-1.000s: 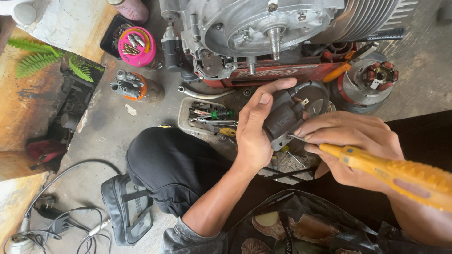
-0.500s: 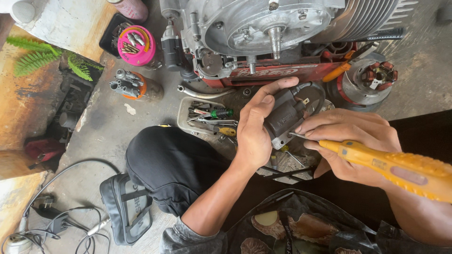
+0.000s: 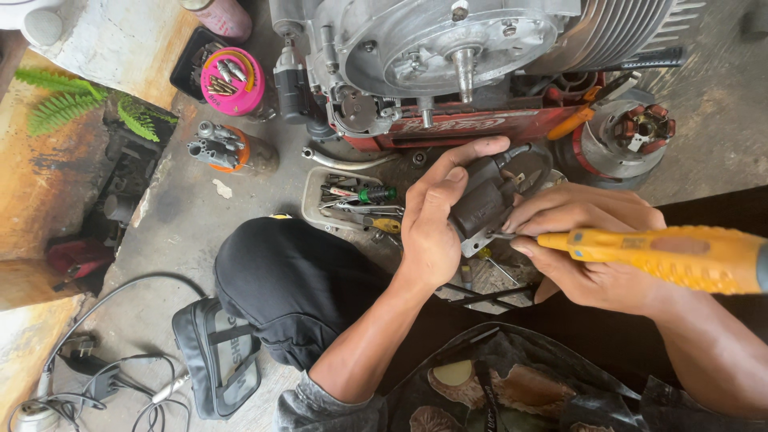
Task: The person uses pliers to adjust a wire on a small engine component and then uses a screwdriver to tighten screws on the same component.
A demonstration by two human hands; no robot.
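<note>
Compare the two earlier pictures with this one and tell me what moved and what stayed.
Very little changed. The right hand raised the handle end of the yellow screwdriver, so the tool lies closer to level; its tip is still at the black part. The left hand keeps the same grip on that part. The engine, the tool tray and the pink container stayed put.

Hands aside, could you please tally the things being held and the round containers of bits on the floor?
Black part in left hand: 1
Yellow tool in right hand: 1
Pink tub of bits: 1
Orange-rimmed tub of bits: 1
Total: 4
</note>
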